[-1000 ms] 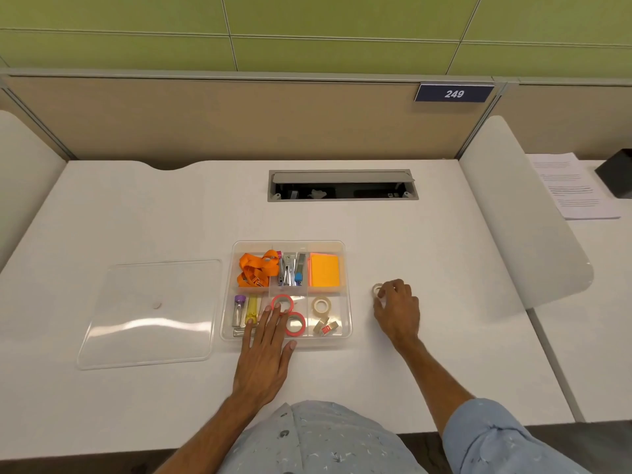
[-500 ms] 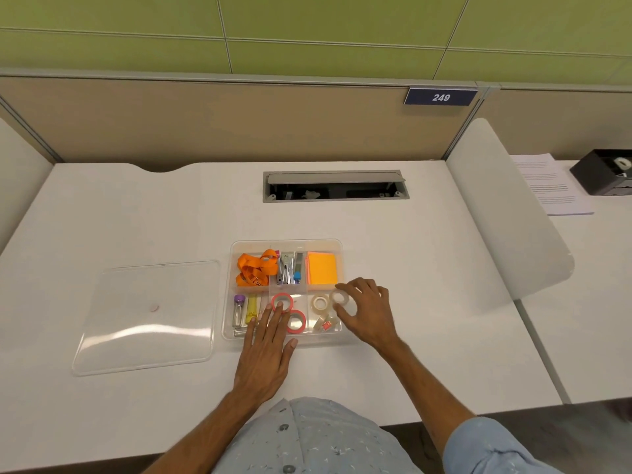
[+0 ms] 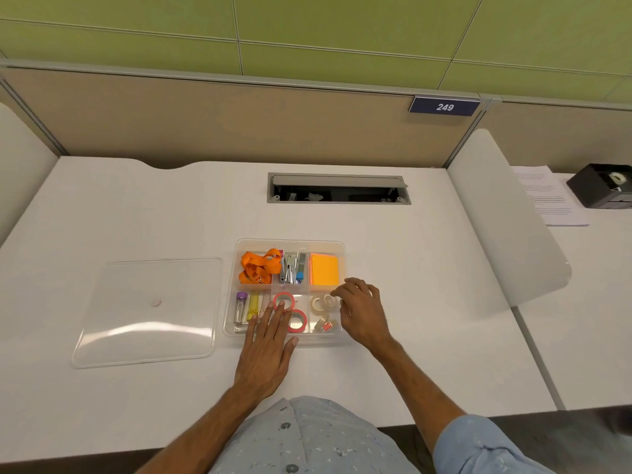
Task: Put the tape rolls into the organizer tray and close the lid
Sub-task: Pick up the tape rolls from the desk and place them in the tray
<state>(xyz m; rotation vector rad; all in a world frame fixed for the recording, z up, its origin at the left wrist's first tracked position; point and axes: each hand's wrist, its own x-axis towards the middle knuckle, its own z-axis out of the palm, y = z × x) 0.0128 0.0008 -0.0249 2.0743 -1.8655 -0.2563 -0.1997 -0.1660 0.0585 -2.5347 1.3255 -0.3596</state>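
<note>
The clear organizer tray sits open at mid-desk, and its clear lid lies flat to the left. Two red tape rolls lie in the front middle compartment. A clear tape roll lies in the front right compartment. Beside it is a second clear roll, pinched by the fingertips of my right hand and lowered into that compartment. My left hand rests flat on the tray's front edge, fingers apart over the red rolls.
The tray also holds an orange lanyard, staplers, orange sticky notes, vials and small items. A cable slot is set into the desk behind. A white divider stands on the right, with papers and a black tape dispenser beyond.
My right hand picked the clear roll up from the desk right of the tray and carried it left into the front right compartment. My left hand stayed put.
</note>
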